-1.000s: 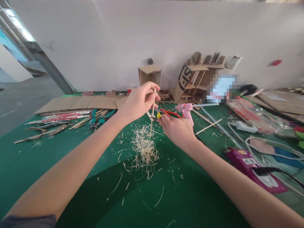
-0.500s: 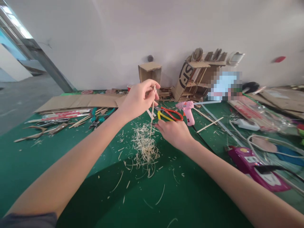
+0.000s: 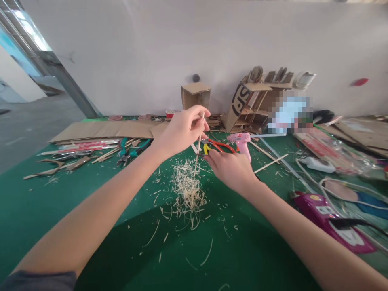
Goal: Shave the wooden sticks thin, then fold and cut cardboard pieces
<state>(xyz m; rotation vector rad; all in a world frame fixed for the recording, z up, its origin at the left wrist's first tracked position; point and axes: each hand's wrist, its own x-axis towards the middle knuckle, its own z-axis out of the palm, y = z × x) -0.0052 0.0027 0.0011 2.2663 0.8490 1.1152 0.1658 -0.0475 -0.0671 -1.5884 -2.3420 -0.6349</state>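
My left hand [image 3: 189,128] pinches a thin wooden stick [image 3: 198,151] near its top end. The stick stands nearly upright, its lower end over a heap of pale wood shavings [image 3: 189,188]. My right hand [image 3: 232,167] is closed beside the stick. From its fingertips a thin dark blade [image 3: 201,154] meets the stick's side; most of it is hidden by the fingers. Just behind the right hand lie pliers with red and yellow handles [image 3: 222,144], partly covered by it.
A pink glue gun [image 3: 241,141] lies right of the pliers. Cardboard boxes [image 3: 197,89] stand against the wall. At left are teal-handled pliers [image 3: 129,153] and cardboard strips [image 3: 103,130]. A purple device [image 3: 330,220] with a cable and a white power strip [image 3: 318,164] lie at right.
The view has shifted slightly. My right hand sits a little farther right and now covers more of the pliers and the glue gun's handle. The left hand keeps its pinch on the stick.
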